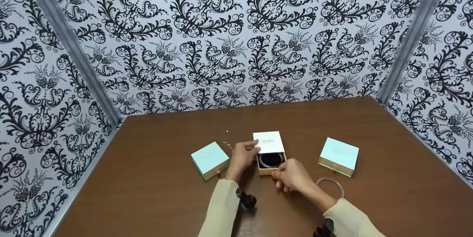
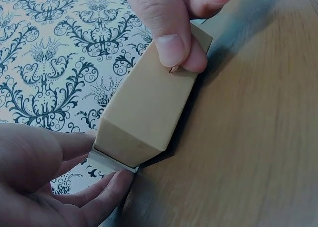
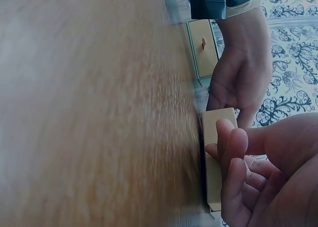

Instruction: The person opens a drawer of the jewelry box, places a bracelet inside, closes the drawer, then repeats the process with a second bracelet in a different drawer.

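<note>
A small drawer-style gift box stands at the table's middle. Its white sleeve (image 1: 269,141) is slid back and its tan drawer (image 1: 266,171) is pulled out toward me. A pale bangle (image 1: 270,160) lies on the drawer's dark lining. My left hand (image 1: 254,147) grips the sleeve's left side. In the left wrist view its fingers (image 2: 99,197) curl round the sleeve's end. My right hand (image 1: 279,173) pinches the drawer's near end, with its fingers (image 3: 231,152) on the tan wall (image 3: 214,152). In the left wrist view the right hand's thumb (image 2: 171,43) presses the tan drawer side (image 2: 144,108).
A shut pale-blue box (image 1: 210,159) lies left of the hands and another (image 1: 339,155) lies to the right. A pink bangle (image 1: 330,179) rests on the brown table (image 1: 388,192) by my right wrist. A thin chain (image 1: 227,144) lies behind the left box. Patterned walls enclose three sides.
</note>
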Action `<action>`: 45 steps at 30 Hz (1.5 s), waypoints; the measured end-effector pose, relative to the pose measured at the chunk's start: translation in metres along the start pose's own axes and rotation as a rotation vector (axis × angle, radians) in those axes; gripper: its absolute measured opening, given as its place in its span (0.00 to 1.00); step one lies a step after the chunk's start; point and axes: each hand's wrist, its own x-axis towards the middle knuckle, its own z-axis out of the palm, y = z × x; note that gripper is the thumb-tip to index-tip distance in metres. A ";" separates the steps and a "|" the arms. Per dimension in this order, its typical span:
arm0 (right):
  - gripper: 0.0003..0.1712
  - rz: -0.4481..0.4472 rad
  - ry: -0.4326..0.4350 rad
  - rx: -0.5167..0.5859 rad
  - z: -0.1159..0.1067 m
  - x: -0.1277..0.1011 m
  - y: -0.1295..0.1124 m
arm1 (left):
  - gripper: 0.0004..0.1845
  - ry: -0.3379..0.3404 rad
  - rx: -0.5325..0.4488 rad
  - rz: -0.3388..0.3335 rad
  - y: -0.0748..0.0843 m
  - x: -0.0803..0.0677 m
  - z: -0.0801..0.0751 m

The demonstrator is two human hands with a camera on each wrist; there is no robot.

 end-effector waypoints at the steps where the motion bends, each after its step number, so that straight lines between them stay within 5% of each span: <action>1: 0.12 0.000 0.002 0.005 0.000 0.001 0.000 | 0.16 0.000 -0.008 -0.005 0.000 0.000 0.000; 45: 0.15 0.019 0.068 0.012 0.004 0.028 0.001 | 0.16 -0.013 0.004 -0.003 0.001 -0.001 -0.001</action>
